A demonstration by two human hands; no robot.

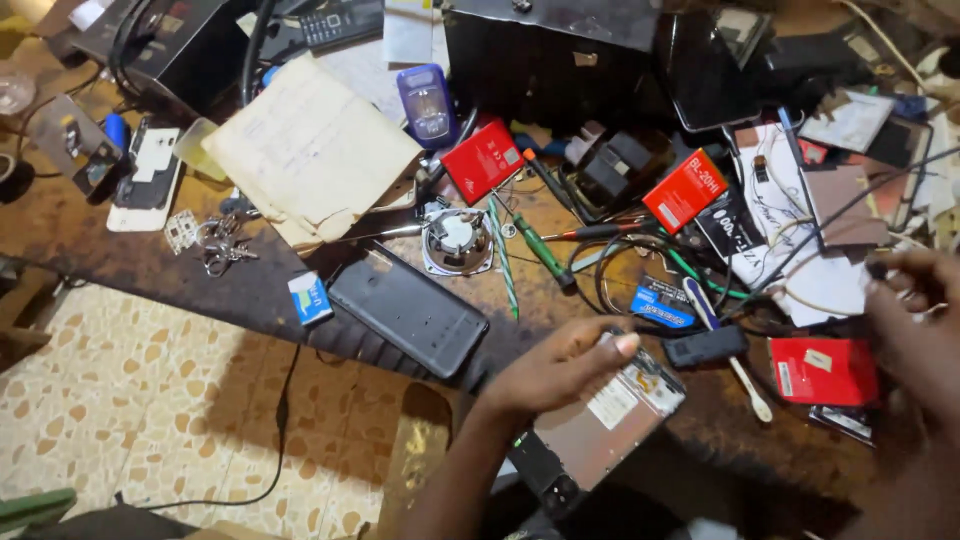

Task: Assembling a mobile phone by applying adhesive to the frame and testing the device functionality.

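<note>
A view from above shows a crowded, dark, worn table [120, 255] covered in phone repair clutter. In the lower middle of the frame, the left hand [560, 368] holds an opened phone [612, 420] with its back off, the fingers closed over its upper edge so that it hangs tilted out past the near edge of the table, above the patterned tile floor [150, 400]. At the right edge of the frame, the right hand [915, 320] is blurred; its fingers seem curled near a tangle of thin wires [800, 270], but whether they pinch anything cannot be told. Just left of the left hand, a dark phone back cover [408, 312] lies flat on the table, with a small blue and white card [310, 297] beside it. Above the hand lie a green-handled screwdriver [545, 253], a small round speaker [457, 240] and a white toothbrush [732, 350]. Red battery packs [684, 190] are scattered across the middle and right, and a worn brown paper envelope [312, 150] sits at upper left. The risk, as it looks: the opened phone is gripped by one edge only over bare floor, so a slip could drop it, and the loose wires near the right hand could snag and drag small parts off the table.
</note>
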